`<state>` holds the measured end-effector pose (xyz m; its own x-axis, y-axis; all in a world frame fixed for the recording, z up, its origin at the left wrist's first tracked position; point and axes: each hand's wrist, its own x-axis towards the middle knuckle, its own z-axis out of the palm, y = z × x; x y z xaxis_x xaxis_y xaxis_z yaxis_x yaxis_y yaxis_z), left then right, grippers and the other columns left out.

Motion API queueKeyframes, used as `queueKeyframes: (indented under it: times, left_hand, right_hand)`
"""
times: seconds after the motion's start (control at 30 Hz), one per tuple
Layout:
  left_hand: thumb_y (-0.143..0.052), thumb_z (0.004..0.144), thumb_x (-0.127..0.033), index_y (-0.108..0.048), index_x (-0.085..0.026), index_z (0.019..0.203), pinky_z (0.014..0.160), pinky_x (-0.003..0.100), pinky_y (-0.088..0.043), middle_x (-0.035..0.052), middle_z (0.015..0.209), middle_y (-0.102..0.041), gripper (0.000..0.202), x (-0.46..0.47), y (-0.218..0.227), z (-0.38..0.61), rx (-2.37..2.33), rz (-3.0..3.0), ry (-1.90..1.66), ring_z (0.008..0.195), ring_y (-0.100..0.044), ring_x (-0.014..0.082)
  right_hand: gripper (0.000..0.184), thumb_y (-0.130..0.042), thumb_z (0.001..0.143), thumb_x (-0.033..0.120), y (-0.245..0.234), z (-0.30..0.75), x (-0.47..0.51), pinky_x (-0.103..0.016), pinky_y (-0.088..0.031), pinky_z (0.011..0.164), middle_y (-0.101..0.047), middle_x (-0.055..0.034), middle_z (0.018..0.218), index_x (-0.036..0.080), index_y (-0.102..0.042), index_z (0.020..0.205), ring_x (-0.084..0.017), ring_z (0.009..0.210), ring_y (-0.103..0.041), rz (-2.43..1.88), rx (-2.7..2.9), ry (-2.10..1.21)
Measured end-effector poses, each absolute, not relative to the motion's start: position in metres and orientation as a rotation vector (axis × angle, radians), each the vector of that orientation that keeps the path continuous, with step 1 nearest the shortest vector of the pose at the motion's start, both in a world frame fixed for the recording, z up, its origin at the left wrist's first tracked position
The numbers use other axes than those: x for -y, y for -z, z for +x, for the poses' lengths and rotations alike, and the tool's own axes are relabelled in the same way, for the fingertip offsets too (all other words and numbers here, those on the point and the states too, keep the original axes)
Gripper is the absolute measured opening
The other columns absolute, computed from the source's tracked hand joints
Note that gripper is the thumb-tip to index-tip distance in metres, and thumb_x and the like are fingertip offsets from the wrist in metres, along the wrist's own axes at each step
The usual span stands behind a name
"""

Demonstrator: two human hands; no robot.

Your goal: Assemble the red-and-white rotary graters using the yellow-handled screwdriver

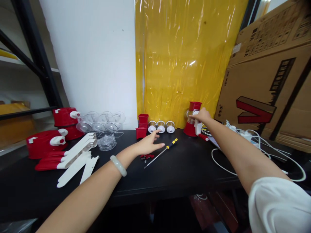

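Nearest is a white sleeve [277,204] on the right arm; the left forearm [94,191] bears a pale bracelet [118,165]. On the black surface [189,168], to the left, lie flat white parts [73,171] beside white crank pieces with red handles [65,155]. Centrally, a screwdriver [160,153], yellow and black at the handle, lies diagonally, its blade pointing toward the viewer. The left grip [147,144] is spread just beside it, thumb apart from the fingers, with hold of nothing.

The right grip [202,116] is at the upper part of a red appliance [190,128], which stands upright on the far right of the surface. It has a red flared base, a clear middle section, a red hopper on top and a white crank ending in a red handle. Whether the fingers close on it cannot be determined.

Left of the appliance, three metal drums [170,127] with white ends stand in a row beside a red hopper part [143,122]. Behind hangs a yellow plastic curtain [179,64].
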<state>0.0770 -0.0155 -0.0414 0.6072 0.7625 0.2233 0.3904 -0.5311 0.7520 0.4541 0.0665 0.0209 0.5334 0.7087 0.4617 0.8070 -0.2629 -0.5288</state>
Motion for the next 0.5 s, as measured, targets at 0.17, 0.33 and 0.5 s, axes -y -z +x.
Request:
queueKeyframes:
  times: [0.17, 0.33, 0.5]
  left_hand:
    - [-0.073, 0.073, -0.05, -0.034, -0.02, 0.144, 0.107, 0.051, -0.04, 0.0201, 0.14, -0.05, 0.087, 0.013, 0.04, 0.074, -0.901, 2.148, -0.801, 0.132, -0.047, 0.0332]
    - [-0.073, 0.072, -0.049, -0.037, -0.021, 0.143, 0.107, 0.05, -0.041, 0.0184, 0.14, -0.051, 0.084, 0.018, 0.033, 0.074, -0.919, 2.166, -0.797, 0.131, -0.048, 0.0336]
    - [-0.074, 0.071, -0.047, -0.04, -0.021, 0.141, 0.107, 0.05, -0.041, 0.0177, 0.139, -0.052, 0.082, 0.017, 0.033, 0.073, -0.922, 2.173, -0.823, 0.131, -0.048, 0.0333]
  right_hand:
    - [0.063, -0.077, 0.061, 0.06, -0.02, 0.458, -0.07, -0.035, -0.055, 0.071, -0.069, -0.0211, 0.094, 0.008, -0.067, 0.095, -0.032, 0.092, -0.068, -2.24, 1.27, 0.217]
    - [0.064, -0.076, 0.062, 0.061, -0.02, 0.469, -0.066, -0.033, -0.055, 0.065, -0.069, -0.0214, 0.095, 0.007, -0.068, 0.095, -0.031, 0.089, -0.069, -2.263, 1.232, 0.272]
    - [0.067, -0.077, 0.062, 0.062, -0.017, 0.476, -0.064, -0.033, -0.055, 0.064, -0.068, -0.0216, 0.09, 0.006, -0.066, 0.096, -0.031, 0.087, -0.069, -2.258, 1.201, 0.268]
